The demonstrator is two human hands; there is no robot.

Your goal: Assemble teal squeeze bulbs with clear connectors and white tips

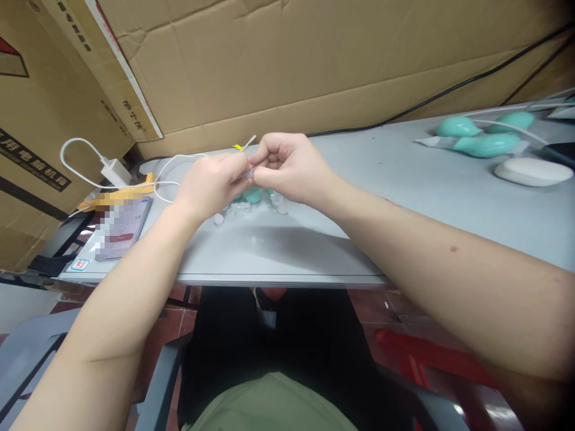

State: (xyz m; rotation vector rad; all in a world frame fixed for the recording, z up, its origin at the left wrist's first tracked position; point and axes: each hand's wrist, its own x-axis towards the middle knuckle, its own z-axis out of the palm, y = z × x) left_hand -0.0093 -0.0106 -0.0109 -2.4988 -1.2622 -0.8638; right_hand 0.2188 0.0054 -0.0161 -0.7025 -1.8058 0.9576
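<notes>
My left hand (214,182) and my right hand (290,167) meet above the grey table (278,245), their fingertips pinched together. Between them is a small, pale piece (248,173), mostly hidden by the fingers, and I cannot make out what it is. Just beyond the fingertips a thin white stick-like piece (248,143) and a yellow bit (238,147) show. Beneath the hands lie small clear plastic pieces (241,207), a round clear cap (218,219) and a teal object (253,195), partly covered.
A phone (123,230), a yellow object (117,196) and a white charger (115,173) with cable lie at the left. Teal bulbs (487,143) and a white mouse-like object (533,172) sit at the right. Cardboard (269,66) stands behind.
</notes>
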